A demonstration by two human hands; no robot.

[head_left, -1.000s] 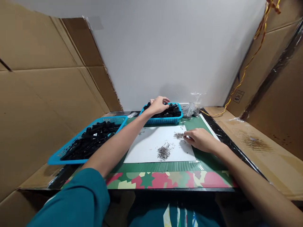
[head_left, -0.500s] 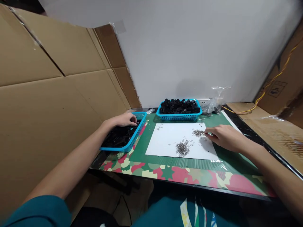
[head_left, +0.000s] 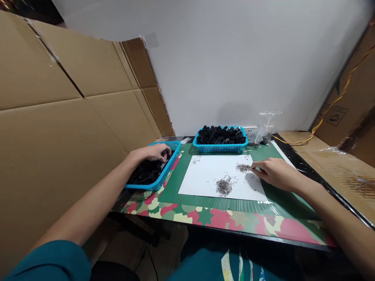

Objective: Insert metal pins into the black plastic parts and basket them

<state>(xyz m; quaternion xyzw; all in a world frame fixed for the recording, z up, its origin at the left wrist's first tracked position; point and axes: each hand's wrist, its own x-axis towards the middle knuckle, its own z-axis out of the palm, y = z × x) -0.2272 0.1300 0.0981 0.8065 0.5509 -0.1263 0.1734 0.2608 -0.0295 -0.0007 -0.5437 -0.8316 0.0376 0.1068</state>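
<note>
My left hand (head_left: 158, 152) reaches into the blue basket (head_left: 159, 183) on the left, its fingers bent down and closed at a black plastic piece among many dark ones. Part of that piece is covered by the fingers. On the right, my right hand (head_left: 271, 171) has thumb and forefinger pinched together at the edge of a small pile of tiny metal pins (head_left: 243, 168). Whatever lies between those fingertips is too small to make out. A bigger pin pile (head_left: 224, 186) rests near the front of the white sheet (head_left: 199, 183), with a few loose pins around it.
A second blue basket (head_left: 219, 148), heaped with black pieces, stands at the back against the wall. Beside it lies a clear plastic bag (head_left: 258, 136). Cardboard (head_left: 111, 117) walls off the left side. A yellow cable (head_left: 318, 127) runs along the right.
The left hand's fingers have dipped and closed further among the black pieces. My right hand stays pinched by the small pin pile. The view has shifted slightly.
</note>
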